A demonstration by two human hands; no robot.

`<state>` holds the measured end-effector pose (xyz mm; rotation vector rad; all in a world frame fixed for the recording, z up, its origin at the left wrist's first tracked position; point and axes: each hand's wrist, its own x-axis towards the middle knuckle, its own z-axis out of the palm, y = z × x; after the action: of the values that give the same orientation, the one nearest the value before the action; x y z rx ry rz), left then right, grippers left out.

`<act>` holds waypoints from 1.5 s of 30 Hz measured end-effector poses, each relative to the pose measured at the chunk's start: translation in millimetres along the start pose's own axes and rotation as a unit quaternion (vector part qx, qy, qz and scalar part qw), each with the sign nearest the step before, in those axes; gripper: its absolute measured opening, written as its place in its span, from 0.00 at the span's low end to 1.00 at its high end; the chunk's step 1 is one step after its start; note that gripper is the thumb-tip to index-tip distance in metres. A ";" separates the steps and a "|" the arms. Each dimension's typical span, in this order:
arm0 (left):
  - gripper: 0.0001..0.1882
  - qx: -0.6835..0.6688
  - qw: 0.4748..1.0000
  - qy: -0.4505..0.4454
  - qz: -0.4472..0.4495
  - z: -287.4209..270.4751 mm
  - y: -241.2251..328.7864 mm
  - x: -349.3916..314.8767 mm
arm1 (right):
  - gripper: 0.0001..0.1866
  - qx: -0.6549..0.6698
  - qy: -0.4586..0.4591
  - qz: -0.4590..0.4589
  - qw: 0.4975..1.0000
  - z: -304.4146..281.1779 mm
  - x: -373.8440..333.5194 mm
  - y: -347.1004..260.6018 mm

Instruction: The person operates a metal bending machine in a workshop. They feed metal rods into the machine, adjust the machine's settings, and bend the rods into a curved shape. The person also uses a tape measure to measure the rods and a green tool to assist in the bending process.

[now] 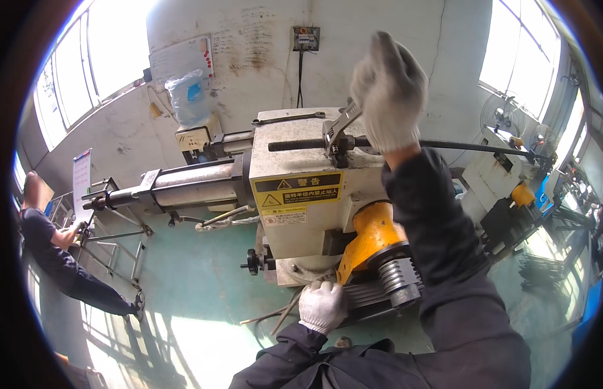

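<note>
My right hand (pixel 391 91), in a pale knitted glove, is raised above the white machine (pixel 295 155). Its fingers are closed round the handle of an adjustable wrench (pixel 345 122); the handle's far end is hidden by the glove. The wrench's jaw is at a dark bolted clamp (pixel 341 146) on the machine's top, beside a threaded rod (pixel 295 144). My left hand (pixel 322 306), gloved too, is low at the machine's base, left of the orange part (pixel 374 235). Its fingers are curled, and what they grip is hidden.
A combination wrench (pixel 288 118) lies on the machine's top at the back. A long dark bar (pixel 470 146) runs off to the right. A cylinder (pixel 198 181) sticks out leftward. Loose rods (pixel 285 314) lie near my left hand. Another person (pixel 61 253) stands at far left by a metal frame (pixel 113 249).
</note>
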<state>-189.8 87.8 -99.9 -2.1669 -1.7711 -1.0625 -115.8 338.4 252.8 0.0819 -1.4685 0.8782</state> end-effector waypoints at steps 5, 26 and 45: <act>0.10 -0.007 1.000 0.011 -0.002 -0.4 0.7 -0.3 | 0.22 0.060 0.021 -0.094 0.994 26.6 -82.5 -31.2; 0.11 -0.004 1.000 -0.007 0.002 3.7 -2.8 3.3 | 0.24 0.070 0.126 -0.066 0.987 -35.2 -6.3 -62.7; 0.11 -0.031 0.999 0.002 0.009 4.1 -5.2 7.4 | 0.28 0.020 0.142 -0.063 0.988 -39.5 68.1 -86.0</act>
<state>-192.3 97.4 -100.1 -2.2118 -1.7351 -1.1308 -45.2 331.5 345.4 0.0744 -1.1666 0.7807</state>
